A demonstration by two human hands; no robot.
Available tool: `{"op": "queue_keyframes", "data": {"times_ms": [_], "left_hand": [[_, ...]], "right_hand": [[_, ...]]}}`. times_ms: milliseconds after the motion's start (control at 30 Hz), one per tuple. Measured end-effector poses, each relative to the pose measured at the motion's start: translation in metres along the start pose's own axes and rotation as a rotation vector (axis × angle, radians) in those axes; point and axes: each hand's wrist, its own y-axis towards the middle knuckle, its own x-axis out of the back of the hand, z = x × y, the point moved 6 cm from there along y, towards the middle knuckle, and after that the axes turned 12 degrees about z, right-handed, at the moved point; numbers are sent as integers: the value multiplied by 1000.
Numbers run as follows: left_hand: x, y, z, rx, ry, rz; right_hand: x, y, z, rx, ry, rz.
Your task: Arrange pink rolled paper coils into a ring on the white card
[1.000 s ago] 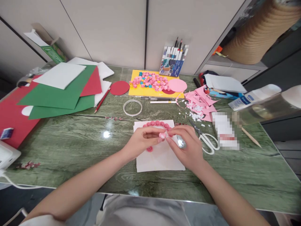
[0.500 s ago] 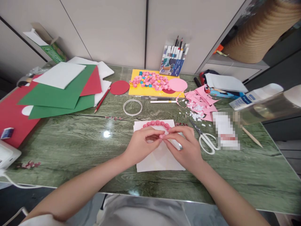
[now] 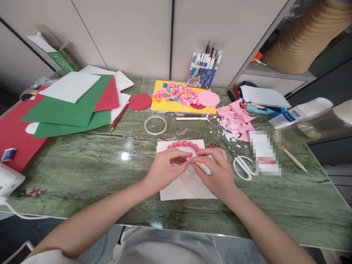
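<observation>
Between the fingertips of my left hand point(image 3: 163, 167) and my right hand point(image 3: 218, 170) is a small pink paper rosette point(image 3: 188, 159). Both hands are closed in a pinch on it, held above a white sheet of paper point(image 3: 181, 189). Along the sheet's far part runs a curved row of darker pink rosettes point(image 3: 182, 143); its lower portion is hidden behind my hands. Right of my right hand lie white-handled scissors point(image 3: 243, 167), blades pointing away to the upper left.
Many loose rosettes point(image 3: 178, 93) lie on a yellow sheet point(image 3: 165, 106) at the back. Pink paper scraps point(image 3: 235, 119) are to its right. A tape roll point(image 3: 155, 125) sits left of centre. Green paper point(image 3: 63, 113) and a red pencil point(image 3: 120, 116) are at left; a wooden stick point(image 3: 295, 160) is at right.
The fingers of both hands shift very slightly around the small pink rosette. Everything else stays in place.
</observation>
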Motion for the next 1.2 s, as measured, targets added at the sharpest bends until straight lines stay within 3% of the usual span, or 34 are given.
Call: {"op": "queue_keyframes", "data": {"times_ms": [567, 867, 1200], "left_hand": [[-2, 0, -2, 16, 104, -8], [-2, 1, 2, 69, -64, -7], [-1, 1, 4, 76, -66, -7]], "right_hand": [[-8, 2, -5, -72, 15, 139], [-4, 1, -4, -34, 10, 73], [-6, 0, -4, -37, 32, 61]]}}
